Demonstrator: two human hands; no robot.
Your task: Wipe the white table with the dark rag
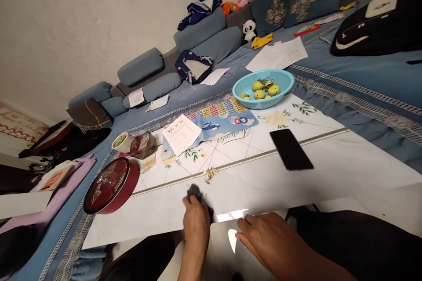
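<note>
Two hands at the table's [329,158] near edge: right hand [273,241] flat, palm down, holding nothing; left hand [197,224] knuckles up, fingers closed on a small dark object [194,192], orientation indiscernible. Beyond, brass clips [211,174], then phone [291,149].

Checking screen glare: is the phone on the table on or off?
Off, apparently: the phone lies flat, face up, its screen uniformly black.
</note>
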